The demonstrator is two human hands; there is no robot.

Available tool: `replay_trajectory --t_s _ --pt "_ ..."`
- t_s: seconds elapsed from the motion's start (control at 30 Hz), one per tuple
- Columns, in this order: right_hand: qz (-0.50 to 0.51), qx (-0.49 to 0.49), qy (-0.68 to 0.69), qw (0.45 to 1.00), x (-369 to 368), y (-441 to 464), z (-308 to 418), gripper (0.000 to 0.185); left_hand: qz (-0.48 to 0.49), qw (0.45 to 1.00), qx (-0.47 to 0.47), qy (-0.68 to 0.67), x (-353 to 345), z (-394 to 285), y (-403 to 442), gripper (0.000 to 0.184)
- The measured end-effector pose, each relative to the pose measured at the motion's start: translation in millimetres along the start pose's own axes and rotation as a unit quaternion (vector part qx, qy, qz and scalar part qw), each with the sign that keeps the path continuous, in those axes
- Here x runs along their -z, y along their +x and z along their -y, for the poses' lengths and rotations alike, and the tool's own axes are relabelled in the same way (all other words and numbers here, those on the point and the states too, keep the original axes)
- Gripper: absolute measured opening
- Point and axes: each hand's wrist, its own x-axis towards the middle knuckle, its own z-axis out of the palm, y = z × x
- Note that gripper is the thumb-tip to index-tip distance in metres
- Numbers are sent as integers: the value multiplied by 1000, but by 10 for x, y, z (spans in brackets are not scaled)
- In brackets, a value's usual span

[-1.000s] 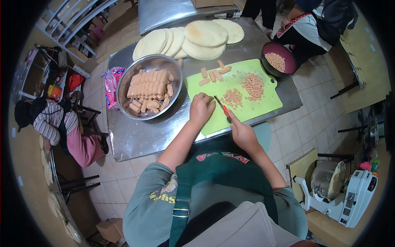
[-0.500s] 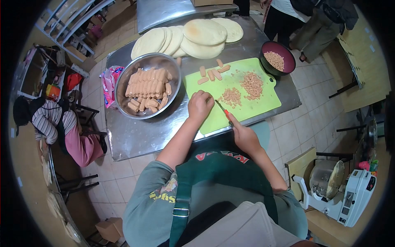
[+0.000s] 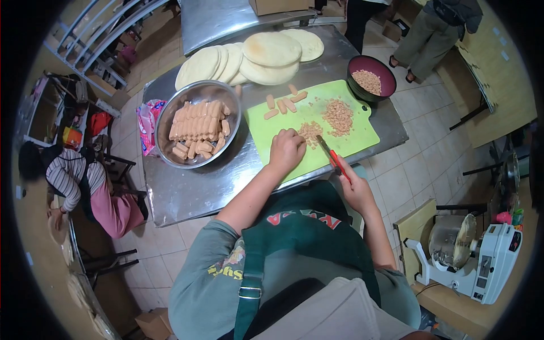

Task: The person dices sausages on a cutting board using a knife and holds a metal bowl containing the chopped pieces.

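Observation:
My right hand (image 3: pixel 357 190) grips a knife (image 3: pixel 336 162) with a red and black handle. Its blade points at the near side of a small heap of chopped sausage (image 3: pixel 310 131) on the green cutting board (image 3: pixel 300 164). Just left of that heap, my left hand (image 3: pixel 287 149) rests on the board with its fingers curled; whatever is under them is hidden. A larger chopped heap (image 3: pixel 338 118) lies to the right. Several whole short sausages (image 3: pixel 282 106) are scattered near the board's far left part.
A steel bowl (image 3: pixel 161 133) of sausages stands left, beside a pink plastic package (image 3: pixel 148 126). Round flatbreads (image 3: pixel 272 48) lie at the back of the metal table (image 3: pixel 181 198). A dark bowl (image 3: pixel 386 80) holds chopped pieces. Another person (image 3: pixel 85 175) sits at left; others stand behind.
The knife has moved right, away from my left hand, and its blade is now beside the small chopped heap. My left hand appears slightly nearer that heap. The whole view has shifted a little.

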Motion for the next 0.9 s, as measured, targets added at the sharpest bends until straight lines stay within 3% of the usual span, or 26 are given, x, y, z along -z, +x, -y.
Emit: replay_trajectory --t_s 0.33,0.4,0.5,0.83,0.9 --pt "18 42 -21 999 -186 15 44 47 -28 999 27 17 -59 21 -46 8" --pt "-17 104 -34 994 -263 57 -15 48 -38 999 23 19 -60 22 -52 7" --pt "24 45 -61 997 -270 71 49 48 -39 999 21 28 -62 12 -50 8" --pt "56 25 -106 992 3 -114 -1 49 -58 998 4 34 -74 7 -66 6" --pt "33 65 -42 996 0 -114 -92 49 -67 998 -12 13 -45 -24 -62 7"
